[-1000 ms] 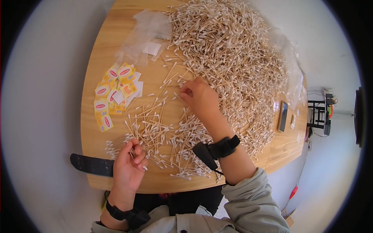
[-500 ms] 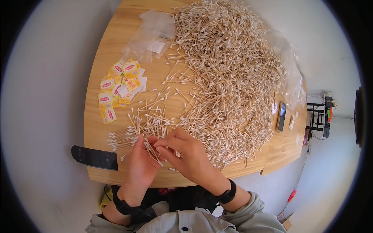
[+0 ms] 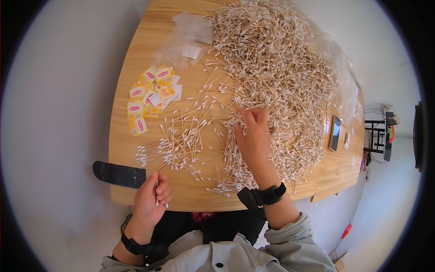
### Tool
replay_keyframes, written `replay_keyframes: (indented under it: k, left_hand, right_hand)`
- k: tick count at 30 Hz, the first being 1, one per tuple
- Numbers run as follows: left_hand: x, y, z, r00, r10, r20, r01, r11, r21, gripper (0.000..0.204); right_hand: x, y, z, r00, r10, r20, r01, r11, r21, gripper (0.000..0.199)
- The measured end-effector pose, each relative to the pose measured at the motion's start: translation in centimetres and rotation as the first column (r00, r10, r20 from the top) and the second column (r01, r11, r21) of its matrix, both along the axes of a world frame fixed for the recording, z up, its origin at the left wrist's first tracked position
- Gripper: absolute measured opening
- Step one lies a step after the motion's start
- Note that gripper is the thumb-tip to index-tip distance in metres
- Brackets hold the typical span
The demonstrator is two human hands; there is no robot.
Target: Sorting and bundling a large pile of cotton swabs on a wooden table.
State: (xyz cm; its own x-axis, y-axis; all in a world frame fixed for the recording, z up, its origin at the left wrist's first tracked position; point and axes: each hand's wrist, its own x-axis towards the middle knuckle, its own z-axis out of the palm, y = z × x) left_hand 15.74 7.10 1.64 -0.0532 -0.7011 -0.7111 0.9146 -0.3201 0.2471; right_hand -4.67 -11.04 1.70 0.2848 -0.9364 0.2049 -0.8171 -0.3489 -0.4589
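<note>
A big heap of wooden cotton swabs [image 3: 276, 77] covers the far and right part of the wooden table [image 3: 131, 54]. My right hand [image 3: 253, 136] lies on the heap's near edge with fingers spread over the swabs. My left hand [image 3: 152, 199] is at the table's near edge, closed around a small bunch of cotton swabs [image 3: 158, 192] held upright. A smaller scatter of loose swabs [image 3: 181, 136] lies between the two hands. Both wrists wear black bands.
Small yellow packets [image 3: 149, 95] lie in a cluster at the left. Clear plastic bags [image 3: 186, 38] sit at the far left of the heap. A black flat bar [image 3: 118, 174] sticks out over the near left edge. A phone [image 3: 335, 133] lies at the right.
My right hand left my left hand and reached out onto the heap's edge. My left hand drew back to the table's near edge with its swabs.
</note>
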Motion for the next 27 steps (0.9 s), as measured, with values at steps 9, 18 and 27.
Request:
replay_keyframes:
  k: [9,18,27]
  left_hand:
    - [0.0,1.5,-0.7,0.998,0.036,0.059,-0.038,0.999,0.025,0.023]
    - [1.5,2.6,-1.0,0.966,0.061,0.252,-0.077,0.996,0.054,0.028]
    - [1.3,3.2,-1.2,0.894,-0.027,0.448,-0.023,0.994,0.106,0.033]
  right_hand:
    - [7.1,4.5,-1.2,0.825,0.559,0.083,-0.564,0.824,0.056,0.049]
    - [2.1,1.7,-1.9,0.936,0.351,0.018,-0.352,0.935,0.04,0.045]
    - [3.3,8.7,-1.2,0.814,0.575,0.08,-0.58,0.797,0.172,0.033]
